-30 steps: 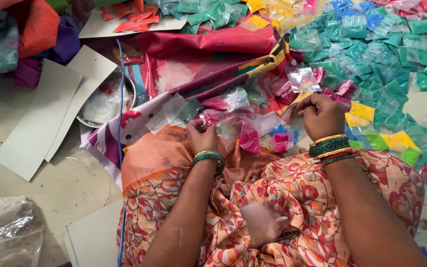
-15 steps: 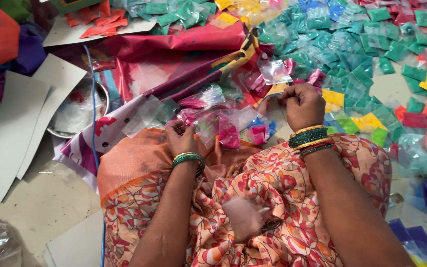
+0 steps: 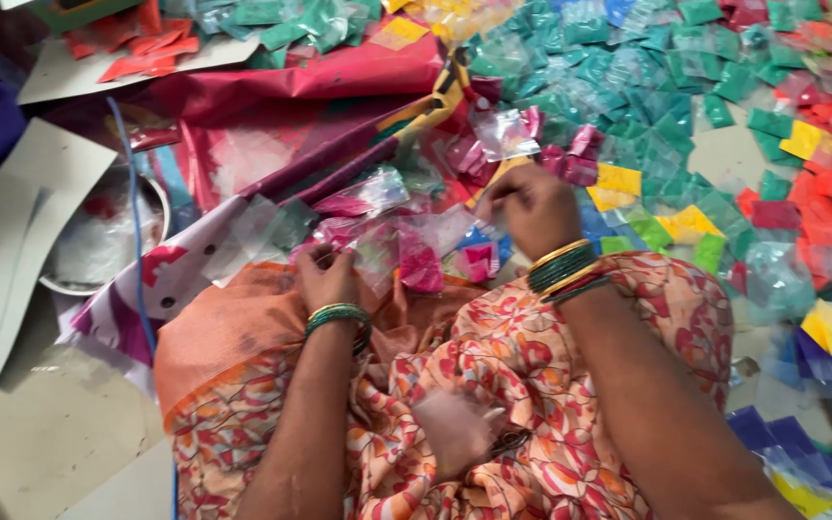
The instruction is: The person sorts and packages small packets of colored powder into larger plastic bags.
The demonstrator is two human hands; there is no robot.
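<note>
Since a moment ago her right hand [image 3: 534, 207] has closed on a clear packet above the floral cloth [image 3: 493, 385], while her left hand [image 3: 327, 279] pinches pink packets [image 3: 406, 255] at its edge, so sorting continues.

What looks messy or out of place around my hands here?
Small coloured packets lie strewn loose over the floor, unstacked. Your left hand and right hand work among pink packets spilling onto your lap. Nothing looks damaged.

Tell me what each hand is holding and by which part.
Left hand pinches the edge of a clear packet with pink contents. Right hand is closed, fingers curled under; what it grips cannot be told.
</note>
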